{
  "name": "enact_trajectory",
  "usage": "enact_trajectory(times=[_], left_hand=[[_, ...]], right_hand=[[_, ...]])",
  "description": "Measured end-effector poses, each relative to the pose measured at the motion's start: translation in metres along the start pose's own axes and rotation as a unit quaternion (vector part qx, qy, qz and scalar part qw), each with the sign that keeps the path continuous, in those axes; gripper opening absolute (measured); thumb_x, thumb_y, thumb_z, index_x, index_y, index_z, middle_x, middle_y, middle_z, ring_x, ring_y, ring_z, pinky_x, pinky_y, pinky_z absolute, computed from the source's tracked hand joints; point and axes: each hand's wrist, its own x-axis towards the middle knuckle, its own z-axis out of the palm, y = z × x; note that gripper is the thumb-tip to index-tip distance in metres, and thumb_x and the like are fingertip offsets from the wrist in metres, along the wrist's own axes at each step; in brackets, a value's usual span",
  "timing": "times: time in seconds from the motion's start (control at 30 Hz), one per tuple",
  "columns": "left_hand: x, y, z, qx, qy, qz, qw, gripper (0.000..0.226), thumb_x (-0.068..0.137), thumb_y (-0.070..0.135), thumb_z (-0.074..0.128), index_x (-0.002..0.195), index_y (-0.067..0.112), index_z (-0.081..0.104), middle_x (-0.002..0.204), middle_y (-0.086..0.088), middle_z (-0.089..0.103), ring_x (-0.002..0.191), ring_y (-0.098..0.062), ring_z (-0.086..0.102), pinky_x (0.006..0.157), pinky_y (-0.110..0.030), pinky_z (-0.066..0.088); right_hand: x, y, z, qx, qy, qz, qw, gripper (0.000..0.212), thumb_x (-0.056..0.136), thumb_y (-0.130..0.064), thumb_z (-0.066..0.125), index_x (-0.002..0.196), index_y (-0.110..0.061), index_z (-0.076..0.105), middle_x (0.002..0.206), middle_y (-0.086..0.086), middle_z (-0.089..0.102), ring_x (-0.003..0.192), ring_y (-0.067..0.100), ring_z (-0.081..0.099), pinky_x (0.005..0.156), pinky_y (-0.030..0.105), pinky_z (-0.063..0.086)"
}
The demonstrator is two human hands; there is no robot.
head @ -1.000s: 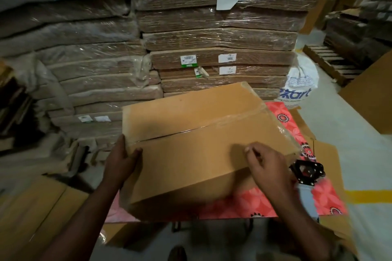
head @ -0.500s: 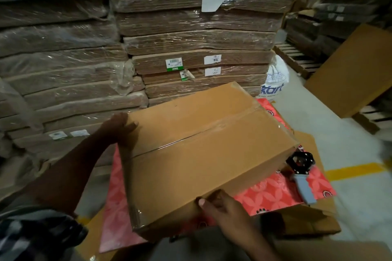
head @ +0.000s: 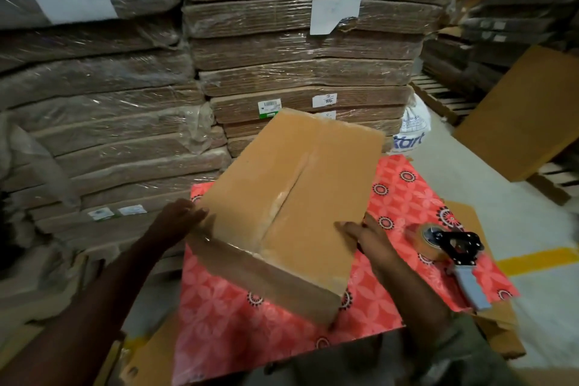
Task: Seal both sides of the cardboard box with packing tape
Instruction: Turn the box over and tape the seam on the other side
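A brown cardboard box (head: 316, 185) rests on a red patterned work surface (head: 225, 307). Its upper face shows the two flaps meeting along a centre seam covered by clear tape, which folds over the near end. My left hand (head: 180, 218) grips the box's near left corner. My right hand (head: 365, 236) holds its right edge, fingers over the top. A tape dispenser (head: 456, 255) with a clear roll, black frame and grey handle lies on the red surface to the right of the box, apart from both hands.
Tall stacks of shrink-wrapped flat cardboard (head: 300, 50) rise just behind and to the left. A wooden pallet (head: 438, 94) and a leaning cardboard sheet (head: 526, 116) stand at the right. A yellow line (head: 535, 262) marks the floor. A white printed bag (head: 413, 131) sits behind the box.
The box has been turned, so its taped seam now runs away from me instead of across. My left hand moved to the near left corner, my right hand from the near bottom edge to the right edge.
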Motion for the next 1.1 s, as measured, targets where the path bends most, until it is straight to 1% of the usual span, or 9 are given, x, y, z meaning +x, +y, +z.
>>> enact_trajectory(times=[0.13, 0.23, 0.37, 0.47, 0.53, 0.6, 0.77, 0.97, 1.1], left_hand=[[-0.05, 0.003, 0.015, -0.149, -0.018, -0.05, 0.987, 0.024, 0.088, 0.01, 0.08, 0.108, 0.006, 0.067, 0.088, -0.015, 0.079, 0.075, -0.021, 0.074, 0.074, -0.037, 0.056], [-0.072, 0.009, 0.02, -0.215, -0.032, -0.068, 0.974, 0.028, 0.089, 0.011, 0.079, 0.115, 0.011, 0.069, 0.097, -0.013, 0.08, 0.089, -0.026, 0.077, 0.076, -0.036, 0.061], [-0.086, 0.021, 0.029, -0.207, -0.012, -0.061, 0.976, 0.016, 0.092, 0.008, 0.075, 0.107, 0.005, 0.072, 0.096, -0.014, 0.079, 0.086, -0.028, 0.074, 0.07, -0.032, 0.06], [-0.095, 0.027, 0.047, -0.203, 0.014, -0.057, 0.978, 0.025, 0.086, 0.018, 0.082, 0.103, 0.004, 0.069, 0.094, -0.017, 0.075, 0.082, -0.031, 0.07, 0.071, -0.036, 0.054], [-0.098, 0.033, 0.06, -0.191, 0.026, -0.063, 0.979, 0.036, 0.076, 0.037, 0.082, 0.097, 0.011, 0.069, 0.09, -0.013, 0.076, 0.079, -0.03, 0.07, 0.073, -0.041, 0.055], [-0.101, 0.04, 0.074, -0.183, 0.026, -0.057, 0.981, 0.031, 0.079, 0.036, 0.083, 0.095, 0.015, 0.067, 0.09, -0.011, 0.075, 0.08, -0.031, 0.07, 0.074, -0.044, 0.056], [-0.115, 0.066, 0.107, -0.181, 0.053, -0.057, 0.98, 0.011, 0.093, 0.021, 0.077, 0.097, 0.02, 0.067, 0.093, -0.003, 0.073, 0.085, -0.026, 0.071, 0.071, -0.036, 0.054], [-0.131, 0.081, 0.124, -0.18, 0.078, -0.075, 0.978, 0.045, 0.074, 0.059, 0.072, 0.099, 0.023, 0.066, 0.096, 0.0, 0.074, 0.09, -0.023, 0.071, 0.081, -0.048, 0.057], [-0.145, 0.088, 0.134, -0.178, 0.093, -0.083, 0.976, 0.022, 0.091, 0.037, 0.075, 0.099, 0.02, 0.064, 0.096, -0.002, 0.072, 0.091, -0.025, 0.069, 0.079, -0.044, 0.055]], right_hand=[[0.006, -0.021, -0.014, 0.068, -0.009, 0.022, 0.997, 0.018, 0.091, -0.005, 0.065, 0.108, -0.009, 0.07, 0.092, 0.004, 0.075, 0.082, 0.018, 0.067, 0.065, 0.024, 0.052], [-0.024, -0.021, -0.026, 0.065, 0.041, -0.002, 0.997, 0.014, 0.093, -0.003, 0.064, 0.097, -0.014, 0.072, 0.085, -0.005, 0.076, 0.076, 0.007, 0.069, 0.072, 0.024, 0.05], [-0.071, 0.009, -0.044, 0.003, 0.02, -0.065, 0.998, 0.031, 0.095, -0.014, 0.069, 0.126, -0.019, 0.07, 0.119, -0.004, 0.076, 0.107, 0.008, 0.071, 0.094, 0.029, 0.05], [-0.076, 0.027, -0.056, -0.066, 0.016, -0.092, 0.993, 0.041, 0.097, -0.026, 0.069, 0.137, -0.033, 0.064, 0.127, -0.017, 0.072, 0.118, 0.0, 0.065, 0.098, 0.03, 0.048], [-0.07, 0.031, -0.065, -0.08, 0.048, -0.103, 0.99, 0.041, 0.098, -0.029, 0.067, 0.139, -0.033, 0.062, 0.128, -0.019, 0.071, 0.12, 0.002, 0.063, 0.099, 0.03, 0.048], [-0.064, 0.029, -0.073, -0.098, 0.078, -0.108, 0.986, 0.04, 0.1, -0.028, 0.064, 0.139, -0.029, 0.06, 0.126, -0.02, 0.067, 0.12, 0.008, 0.061, 0.097, 0.031, 0.045], [-0.05, 0.022, -0.092, -0.104, 0.117, -0.116, 0.981, 0.047, 0.103, -0.017, 0.059, 0.149, -0.016, 0.05, 0.125, -0.011, 0.053, 0.121, 0.008, 0.045, 0.099, 0.026, 0.032], [-0.032, 0.02, -0.114, -0.108, 0.103, -0.099, 0.984, 0.05, 0.104, -0.025, 0.057, 0.153, -0.017, 0.046, 0.14, -0.007, 0.05, 0.129, 0.01, 0.043, 0.107, 0.032, 0.033], [-0.023, 0.021, -0.121, -0.133, 0.102, -0.096, 0.981, 0.054, 0.104, -0.033, 0.056, 0.155, -0.019, 0.042, 0.159, 0.005, 0.045, 0.145, 0.023, 0.041, 0.12, 0.044, 0.033]])
